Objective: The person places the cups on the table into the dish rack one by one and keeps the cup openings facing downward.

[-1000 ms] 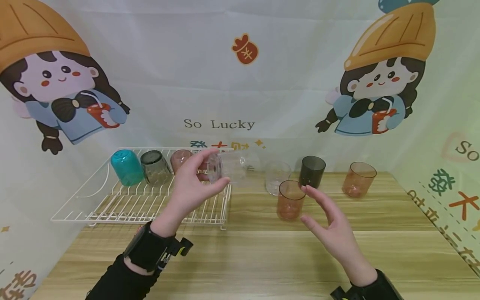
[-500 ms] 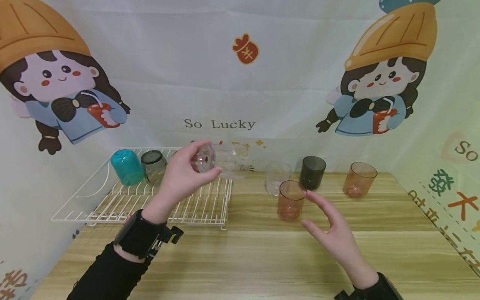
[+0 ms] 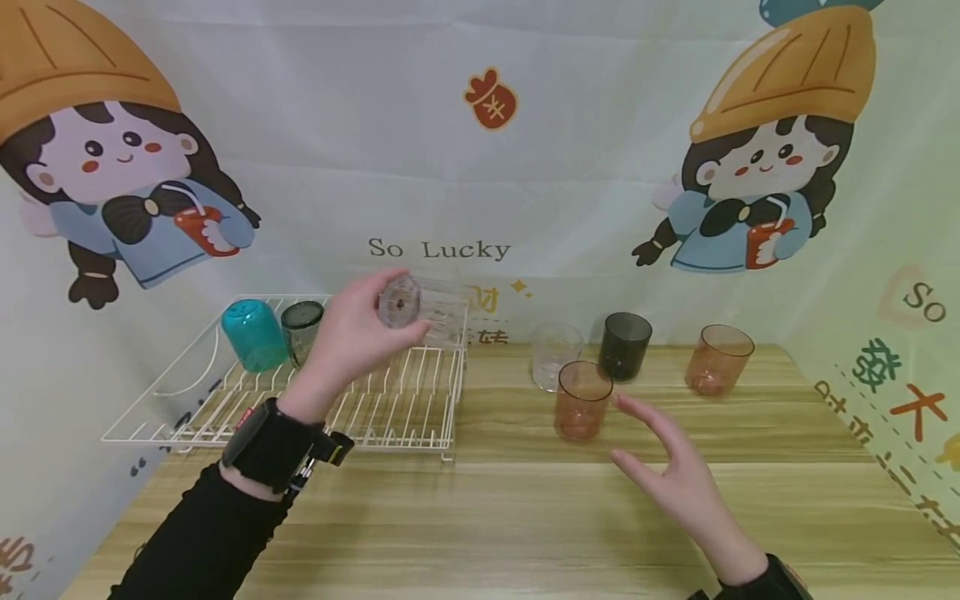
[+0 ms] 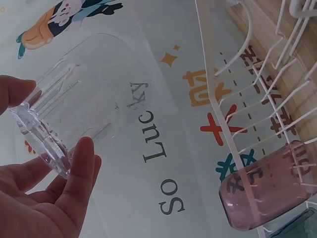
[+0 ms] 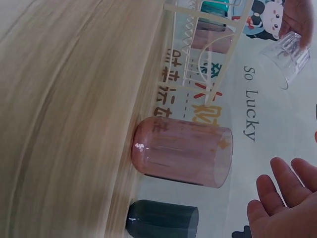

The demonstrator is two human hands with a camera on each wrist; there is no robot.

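My left hand [image 3: 341, 333] grips a clear glass tumbler [image 3: 442, 315] by its thick base, up over the back right part of the white wire rack [image 3: 375, 447]. The tumbler lies tipped on its side, its mouth facing right and away from the hand. In the left wrist view, thumb and fingers pinch the base of the clear tumbler [image 4: 94, 94]. My right hand [image 3: 686, 483] is held with fingers spread beside a pinkish-orange tumbler [image 3: 581, 412], which stands upright on the table. A small gap separates them, and this hand holds nothing.
Upside down on the rack are a teal tumbler [image 3: 255, 340] and a grey one [image 3: 298, 333]. A pink tumbler [image 4: 267, 191] there is hidden by my left hand in the head view. A clear tumbler [image 3: 555, 358], a dark tumbler [image 3: 626, 346] and an orange tumbler [image 3: 718, 360] stand farther back.
My left hand has carried the clear tumbler left and slightly up, now over the rack and hiding the pink one there. My right hand has drawn slightly away from the pinkish-orange tumbler.
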